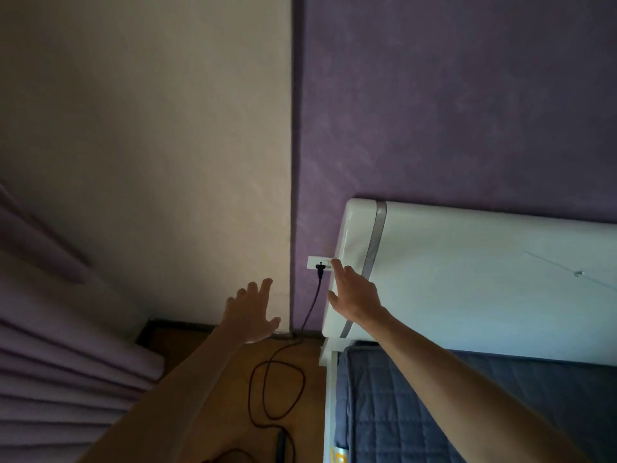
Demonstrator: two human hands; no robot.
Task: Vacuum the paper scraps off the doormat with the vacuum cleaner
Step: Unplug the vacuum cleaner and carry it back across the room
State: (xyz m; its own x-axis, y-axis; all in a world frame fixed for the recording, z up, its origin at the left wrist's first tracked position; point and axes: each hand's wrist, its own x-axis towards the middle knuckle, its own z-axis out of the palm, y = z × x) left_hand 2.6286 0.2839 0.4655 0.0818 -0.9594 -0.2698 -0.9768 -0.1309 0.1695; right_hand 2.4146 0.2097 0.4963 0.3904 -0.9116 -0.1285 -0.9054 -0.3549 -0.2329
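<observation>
1. Right hand (355,295) reached out at the wall, fingers straight and relaxed, nothing gripped. Its forefinger tip lay over the right end of the white socket plate (319,262); actual contact could not be confirmed.
2. Left hand (251,312) sat at 8 o'clock of the right hand, apart from it, fingers spread wide, palm towards the wall, holding nothing.
3. Black plug (320,269) was seated in the socket plate, just at 9 o'clock of the right forefinger tip.
4. Black cord (312,305) dropped from the plug towards 6 o'clock down the purple wall (450,105), reached the wooden floor (217,396) and lay there in loose loops between the two forearms.
5. A dark stick-like item (280,446) lay on the floor at 6 o'clock of the loops; too dim to identify.
6. White headboard (467,279) stood at 3 o'clock of the socket plate, blue quilted bed (417,412) below it. Purple curtain (60,362) hung at 8 o'clock of the frame.
</observation>
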